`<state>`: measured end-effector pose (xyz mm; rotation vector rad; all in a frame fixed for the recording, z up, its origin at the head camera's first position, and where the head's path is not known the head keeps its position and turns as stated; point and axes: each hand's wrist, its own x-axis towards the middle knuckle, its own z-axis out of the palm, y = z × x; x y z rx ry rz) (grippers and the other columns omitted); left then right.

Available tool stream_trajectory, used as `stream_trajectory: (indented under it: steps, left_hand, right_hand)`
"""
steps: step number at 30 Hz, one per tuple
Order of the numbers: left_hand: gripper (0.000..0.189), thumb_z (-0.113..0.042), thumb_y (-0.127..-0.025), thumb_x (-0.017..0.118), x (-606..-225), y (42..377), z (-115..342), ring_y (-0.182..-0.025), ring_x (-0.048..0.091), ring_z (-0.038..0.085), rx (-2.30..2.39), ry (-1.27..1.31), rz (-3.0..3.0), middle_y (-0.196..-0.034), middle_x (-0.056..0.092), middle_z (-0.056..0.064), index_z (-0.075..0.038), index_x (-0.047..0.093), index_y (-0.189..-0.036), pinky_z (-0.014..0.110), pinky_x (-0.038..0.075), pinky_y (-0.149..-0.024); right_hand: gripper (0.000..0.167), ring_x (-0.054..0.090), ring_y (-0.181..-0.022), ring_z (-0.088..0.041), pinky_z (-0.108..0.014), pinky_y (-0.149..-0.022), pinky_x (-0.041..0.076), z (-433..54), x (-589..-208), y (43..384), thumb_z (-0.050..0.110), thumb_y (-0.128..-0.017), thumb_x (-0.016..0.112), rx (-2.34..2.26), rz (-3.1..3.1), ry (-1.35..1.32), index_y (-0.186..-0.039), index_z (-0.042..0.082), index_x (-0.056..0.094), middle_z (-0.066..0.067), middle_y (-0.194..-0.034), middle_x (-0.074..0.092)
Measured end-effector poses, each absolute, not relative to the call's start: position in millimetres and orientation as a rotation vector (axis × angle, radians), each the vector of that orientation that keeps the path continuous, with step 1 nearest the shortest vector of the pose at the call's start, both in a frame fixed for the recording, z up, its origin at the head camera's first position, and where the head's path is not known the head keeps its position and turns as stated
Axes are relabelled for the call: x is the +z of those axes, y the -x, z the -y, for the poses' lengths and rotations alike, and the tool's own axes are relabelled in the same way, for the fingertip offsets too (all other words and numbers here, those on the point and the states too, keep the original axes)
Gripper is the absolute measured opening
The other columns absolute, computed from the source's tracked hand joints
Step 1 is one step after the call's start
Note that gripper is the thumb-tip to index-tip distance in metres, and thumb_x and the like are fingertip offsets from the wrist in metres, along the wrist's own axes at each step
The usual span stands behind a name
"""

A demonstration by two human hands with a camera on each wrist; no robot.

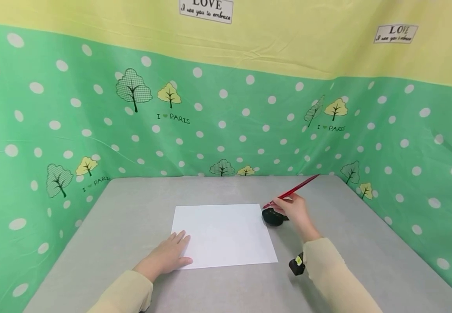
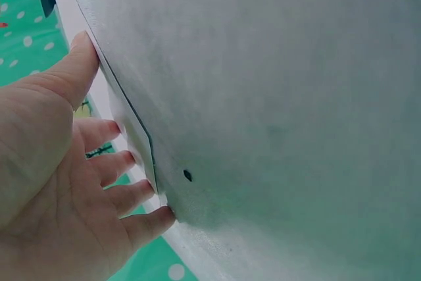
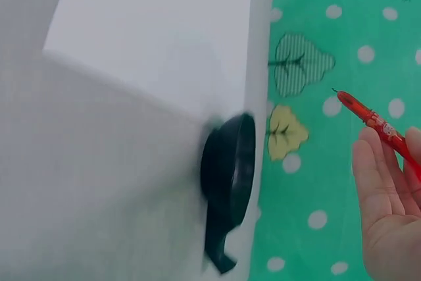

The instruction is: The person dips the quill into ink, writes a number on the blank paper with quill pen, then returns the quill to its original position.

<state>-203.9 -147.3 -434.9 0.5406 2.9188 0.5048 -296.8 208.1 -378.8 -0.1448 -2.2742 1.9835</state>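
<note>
A white sheet of paper [image 1: 224,237] lies flat on the grey table. My left hand [image 1: 169,254] rests on its left edge, fingers spread and fairly straight; in the left wrist view, the fingers touch along the paper's edge. My right hand [image 1: 292,211] pinches a slim red paintbrush [image 3: 375,122] with a printed pattern and a thin dark tip. The brush slants, its tip low near the paper's far right corner. Under the right hand sits a small round black dish [image 3: 230,169] with a hooked handle, beside that corner and partly hidden in the head view.
A black box [image 1: 297,264] with a yellow label shows beside the right sleeve; I cannot tell whether it is attached. Green and yellow patterned cloth [image 1: 226,100] hangs around the back and sides of the grey table [image 1: 140,204].
</note>
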Motion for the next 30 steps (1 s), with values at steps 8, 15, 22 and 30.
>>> stream_trajectory:
  steps: [8,15,22,30]
  left_hand:
    - [0.067,-0.033,-0.084,0.065,-431,201,146,-0.128,0.025,0.047,0.516,-0.526,-2.914,-0.139,0.033,0.029,0.009,0.043,-0.131,0.055,0.024,-0.102]
    - [0.066,-0.033,-0.084,0.065,-430,202,145,-0.128,0.025,0.046,0.502,-0.516,-2.916,-0.139,0.033,0.028,0.009,0.043,-0.131,0.054,0.024,-0.103]
    - [0.067,-0.033,-0.084,0.065,-430,202,144,-0.129,0.025,0.045,0.497,-0.503,-2.922,-0.14,0.033,0.027,0.008,0.042,-0.132,0.055,0.024,-0.103]
    - [0.067,-0.034,-0.084,0.066,-432,203,144,-0.129,0.025,0.045,0.469,-0.507,-2.927,-0.14,0.033,0.026,0.007,0.043,-0.132,0.054,0.025,-0.102]
  right_hand:
    - [0.026,0.066,-0.082,-0.03,-0.035,-0.072,0.054,-170,-378,299,0.007,-0.084,0.067,1.998,2.273,0.13,-0.101,-0.007,0.052,-0.022,-0.092,0.065]
    - [0.021,0.067,-0.077,-0.024,-0.032,-0.07,0.054,-140,-384,302,0.002,-0.084,0.066,2.045,2.254,0.093,-0.099,-0.006,0.053,-0.021,-0.089,0.066]
    - [0.02,0.066,-0.077,-0.024,-0.032,-0.07,0.054,-123,-395,303,0.001,-0.085,0.064,2.088,2.256,0.053,-0.098,-0.006,0.052,-0.02,-0.088,0.065]
    - [0.023,0.066,-0.08,-0.026,-0.032,-0.071,0.054,-110,-408,308,0.003,-0.084,0.066,2.03,2.302,0.096,-0.099,-0.006,0.052,-0.02,-0.089,0.065]
